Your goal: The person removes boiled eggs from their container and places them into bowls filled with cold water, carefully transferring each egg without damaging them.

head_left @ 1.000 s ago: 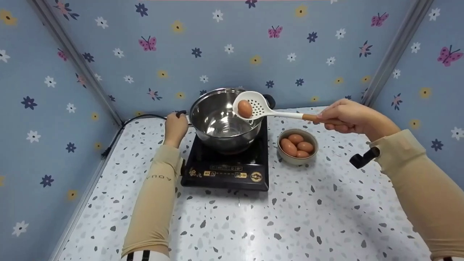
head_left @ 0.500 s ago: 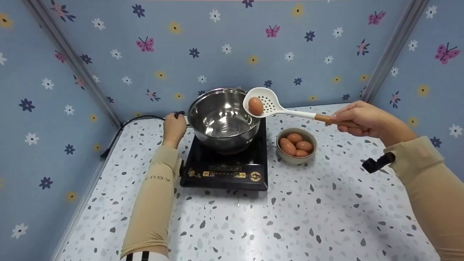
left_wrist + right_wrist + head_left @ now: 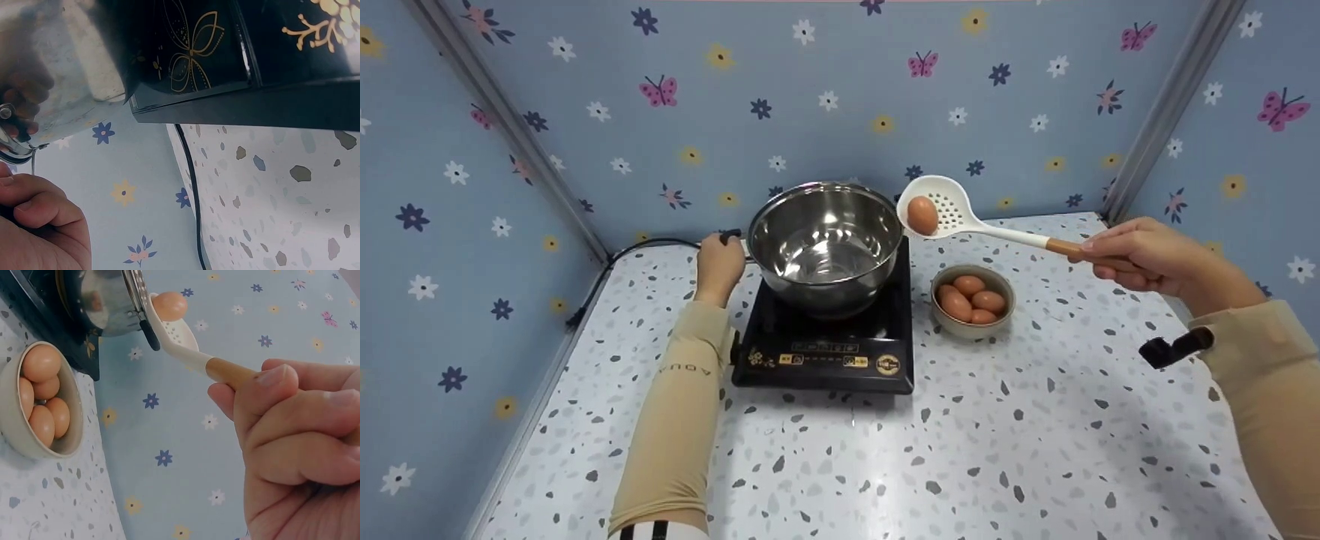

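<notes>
My right hand (image 3: 1155, 259) grips the wooden handle of a white slotted spoon (image 3: 952, 214), held in the air right of the pot's rim. One brown egg (image 3: 922, 216) rests in the spoon's bowl, also seen clearly in the right wrist view as an egg (image 3: 170, 306). With curled fingers my left hand (image 3: 719, 268) holds the left handle of a steel pot (image 3: 825, 289); in the left wrist view that hand (image 3: 45, 225) is at the pot's metal handle bracket. The pot stands on a black induction cooker (image 3: 825, 375), and its inside shows shiny metal with reflections.
Right of the cooker stands a small beige bowl (image 3: 971, 330) with several brown eggs (image 3: 958, 306). A black cable (image 3: 600, 285) runs along the left of the speckled table (image 3: 825, 465). Blue patterned walls (image 3: 810, 112) enclose the back and both sides.
My right hand has moved right, carrying the slotted spoon and its egg from over the pot to beside its right rim. The left hand has stayed at the pot handle.
</notes>
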Demonstrator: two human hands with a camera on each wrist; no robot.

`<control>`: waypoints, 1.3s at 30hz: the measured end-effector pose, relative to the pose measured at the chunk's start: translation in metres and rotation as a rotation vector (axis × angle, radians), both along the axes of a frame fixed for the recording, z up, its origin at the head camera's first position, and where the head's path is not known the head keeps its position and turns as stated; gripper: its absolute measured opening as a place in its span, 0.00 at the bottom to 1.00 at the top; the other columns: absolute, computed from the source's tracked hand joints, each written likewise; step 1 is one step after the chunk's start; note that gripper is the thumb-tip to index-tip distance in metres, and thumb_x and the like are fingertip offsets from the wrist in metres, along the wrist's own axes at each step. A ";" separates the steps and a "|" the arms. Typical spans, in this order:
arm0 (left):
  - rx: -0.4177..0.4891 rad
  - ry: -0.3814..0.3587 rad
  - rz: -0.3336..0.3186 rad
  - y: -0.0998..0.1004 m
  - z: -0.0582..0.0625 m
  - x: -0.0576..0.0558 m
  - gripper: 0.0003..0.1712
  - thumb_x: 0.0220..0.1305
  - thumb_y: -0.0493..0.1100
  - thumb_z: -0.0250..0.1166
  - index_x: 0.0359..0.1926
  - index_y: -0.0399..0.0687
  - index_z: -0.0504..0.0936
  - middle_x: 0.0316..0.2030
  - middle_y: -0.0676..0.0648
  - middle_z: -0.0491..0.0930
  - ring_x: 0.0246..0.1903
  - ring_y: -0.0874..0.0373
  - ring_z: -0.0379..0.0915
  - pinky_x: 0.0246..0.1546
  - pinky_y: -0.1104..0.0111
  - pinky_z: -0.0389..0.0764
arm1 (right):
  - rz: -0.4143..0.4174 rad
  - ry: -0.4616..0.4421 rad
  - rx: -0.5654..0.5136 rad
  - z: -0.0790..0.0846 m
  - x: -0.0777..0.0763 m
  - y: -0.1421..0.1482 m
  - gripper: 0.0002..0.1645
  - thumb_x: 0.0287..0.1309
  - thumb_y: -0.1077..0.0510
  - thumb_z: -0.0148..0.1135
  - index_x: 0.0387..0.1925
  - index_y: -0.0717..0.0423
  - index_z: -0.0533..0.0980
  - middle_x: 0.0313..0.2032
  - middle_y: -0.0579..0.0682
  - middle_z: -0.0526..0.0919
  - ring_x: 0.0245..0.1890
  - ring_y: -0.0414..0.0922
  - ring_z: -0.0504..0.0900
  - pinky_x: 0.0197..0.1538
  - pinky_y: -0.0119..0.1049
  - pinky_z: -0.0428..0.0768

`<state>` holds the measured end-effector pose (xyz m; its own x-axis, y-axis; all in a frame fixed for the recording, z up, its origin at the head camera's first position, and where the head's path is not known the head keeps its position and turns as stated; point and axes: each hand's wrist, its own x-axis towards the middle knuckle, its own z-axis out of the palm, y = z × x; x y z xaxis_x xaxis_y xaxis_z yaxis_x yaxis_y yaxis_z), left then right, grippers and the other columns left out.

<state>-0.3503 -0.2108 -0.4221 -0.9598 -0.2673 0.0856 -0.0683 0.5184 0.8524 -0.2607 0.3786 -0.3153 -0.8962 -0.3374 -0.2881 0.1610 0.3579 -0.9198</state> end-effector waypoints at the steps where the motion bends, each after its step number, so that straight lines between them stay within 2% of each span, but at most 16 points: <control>1: 0.002 0.001 0.001 0.000 0.000 0.000 0.16 0.85 0.46 0.42 0.36 0.46 0.67 0.36 0.43 0.69 0.36 0.48 0.66 0.41 0.58 0.69 | -0.004 -0.001 -0.011 -0.001 0.001 0.002 0.20 0.85 0.56 0.53 0.45 0.47 0.92 0.21 0.42 0.82 0.13 0.39 0.59 0.19 0.35 0.57; 8: 0.000 -0.006 0.013 0.000 -0.002 0.001 0.20 0.84 0.46 0.42 0.48 0.36 0.75 0.43 0.39 0.75 0.42 0.46 0.71 0.43 0.57 0.71 | -0.037 0.003 0.016 -0.011 0.004 0.014 0.20 0.85 0.55 0.54 0.44 0.45 0.92 0.21 0.42 0.81 0.14 0.39 0.60 0.20 0.36 0.57; 12: 0.007 -0.021 0.012 -0.001 -0.004 0.001 0.23 0.85 0.47 0.42 0.54 0.32 0.76 0.43 0.38 0.75 0.41 0.46 0.72 0.41 0.58 0.73 | -0.054 -0.015 0.015 -0.019 0.006 0.021 0.21 0.85 0.56 0.54 0.43 0.44 0.92 0.22 0.42 0.81 0.14 0.40 0.59 0.20 0.36 0.57; 14: 0.008 -0.024 0.014 -0.001 -0.004 0.001 0.22 0.85 0.47 0.42 0.53 0.34 0.77 0.42 0.40 0.75 0.40 0.47 0.73 0.40 0.59 0.74 | -0.055 -0.023 0.013 -0.022 0.007 0.025 0.21 0.85 0.57 0.53 0.43 0.43 0.92 0.22 0.42 0.82 0.14 0.40 0.59 0.21 0.37 0.56; 16: 0.007 -0.017 0.014 -0.001 -0.005 0.001 0.20 0.85 0.46 0.42 0.47 0.37 0.75 0.39 0.41 0.73 0.37 0.48 0.71 0.39 0.60 0.73 | -0.054 -0.028 0.018 -0.026 0.009 0.029 0.22 0.85 0.57 0.53 0.43 0.42 0.92 0.22 0.42 0.82 0.14 0.40 0.59 0.21 0.37 0.56; 21: 0.005 0.009 0.006 -0.002 -0.004 0.001 0.16 0.85 0.45 0.42 0.36 0.46 0.68 0.34 0.44 0.68 0.33 0.49 0.65 0.39 0.59 0.69 | -0.048 -0.042 0.011 -0.032 0.010 0.040 0.22 0.85 0.57 0.52 0.43 0.42 0.92 0.22 0.42 0.83 0.15 0.42 0.56 0.22 0.38 0.55; 26: 0.012 0.011 0.003 -0.002 -0.002 0.001 0.16 0.85 0.46 0.42 0.40 0.43 0.71 0.38 0.41 0.71 0.37 0.47 0.68 0.43 0.57 0.71 | -0.047 -0.061 -0.011 -0.041 0.011 0.049 0.23 0.85 0.58 0.52 0.43 0.44 0.93 0.22 0.42 0.83 0.16 0.43 0.55 0.22 0.38 0.54; 30: 0.003 0.004 0.001 -0.002 -0.001 0.001 0.16 0.85 0.46 0.41 0.39 0.44 0.70 0.37 0.41 0.70 0.36 0.48 0.67 0.42 0.57 0.70 | -0.046 -0.055 -0.002 -0.051 0.013 0.056 0.23 0.85 0.58 0.52 0.43 0.42 0.93 0.22 0.42 0.82 0.15 0.43 0.54 0.21 0.39 0.53; 34: 0.004 0.004 -0.006 -0.002 -0.001 -0.001 0.16 0.85 0.46 0.41 0.36 0.47 0.66 0.34 0.43 0.66 0.33 0.49 0.64 0.40 0.57 0.68 | -0.055 -0.054 0.038 -0.060 0.015 0.062 0.23 0.84 0.58 0.53 0.42 0.38 0.93 0.22 0.42 0.81 0.14 0.40 0.57 0.21 0.37 0.56; 39: 0.005 0.002 -0.003 -0.001 0.000 -0.001 0.16 0.85 0.46 0.42 0.38 0.46 0.69 0.37 0.42 0.70 0.37 0.47 0.68 0.43 0.56 0.70 | -0.064 -0.070 0.092 -0.069 0.017 0.069 0.23 0.84 0.58 0.54 0.40 0.36 0.92 0.22 0.42 0.81 0.14 0.38 0.60 0.21 0.36 0.58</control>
<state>-0.3513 -0.2117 -0.4226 -0.9604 -0.2651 0.0861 -0.0654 0.5147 0.8549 -0.2437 0.4478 -0.3839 -0.8917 -0.2492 -0.3779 0.2488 0.4276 -0.8691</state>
